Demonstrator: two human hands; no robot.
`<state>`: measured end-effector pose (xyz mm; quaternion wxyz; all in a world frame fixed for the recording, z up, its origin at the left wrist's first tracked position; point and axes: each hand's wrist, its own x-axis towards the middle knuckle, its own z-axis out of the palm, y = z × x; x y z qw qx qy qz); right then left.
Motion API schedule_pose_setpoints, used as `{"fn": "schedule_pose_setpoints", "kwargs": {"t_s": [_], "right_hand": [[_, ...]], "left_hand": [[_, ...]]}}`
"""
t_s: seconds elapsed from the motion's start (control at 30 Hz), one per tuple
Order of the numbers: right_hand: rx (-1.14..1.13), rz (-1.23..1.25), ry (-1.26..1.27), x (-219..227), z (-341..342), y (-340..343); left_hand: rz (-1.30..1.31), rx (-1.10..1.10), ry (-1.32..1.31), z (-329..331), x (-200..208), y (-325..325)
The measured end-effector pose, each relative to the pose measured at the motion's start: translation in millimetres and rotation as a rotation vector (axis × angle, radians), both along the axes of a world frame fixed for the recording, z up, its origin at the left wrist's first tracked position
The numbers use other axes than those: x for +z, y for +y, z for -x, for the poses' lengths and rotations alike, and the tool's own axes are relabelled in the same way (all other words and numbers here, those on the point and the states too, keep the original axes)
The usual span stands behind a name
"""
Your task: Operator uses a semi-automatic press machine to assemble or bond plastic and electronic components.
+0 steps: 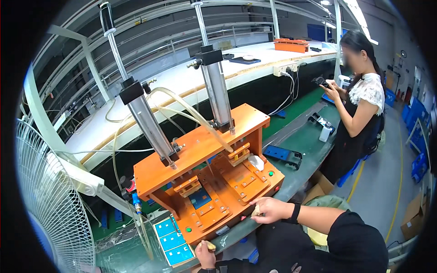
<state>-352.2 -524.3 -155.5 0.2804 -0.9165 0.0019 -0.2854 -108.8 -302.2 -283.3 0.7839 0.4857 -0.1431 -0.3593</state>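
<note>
An orange two-station press [205, 168] stands in front of me, with two metal air cylinders [217, 91] rising from its top. A blue panel [200, 199] lies in the left station. The right station's orange fixture plate [246, 179] shows no such panel. My left hand [206, 255] is curled closed at the press's front left corner; yellowish covering shows at its fingertips, and what it holds, if anything, cannot be made out. My right hand [271, 210] is at the press's front edge, fingers partly bent and apart, the index stretched toward the press, also with yellowish finger covering.
A sheet of blue panels [175, 243] lies left of the press. A white-caged fan [57, 195] stands at far left. Right of the press, a blue-and-black part [282, 155] and a bottle [325, 133] rest on the green bench. A co-worker [359, 100] handles a dark part.
</note>
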Motion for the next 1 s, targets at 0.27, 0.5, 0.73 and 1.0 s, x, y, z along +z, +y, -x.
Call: {"fn": "schedule_pose_setpoints", "kwargs": {"t_s": [0.27,0.5,0.73,1.0], "right_hand": [[0.204,-0.049,-0.095,5,-46,40],[0.248,-0.075,-0.004,-1,-78,45],[0.214,-0.053,-0.011,-7,-59,34],[0.03,-0.049,-0.071,-9,-4,-5]], "left_hand": [[0.016,-0.029,-0.041,1,5,1],[0.01,0.017,0.002,5,4,0],[0.02,-0.046,-0.035,1,6,4],[0.002,-0.01,-0.031,2,8,0]]}}
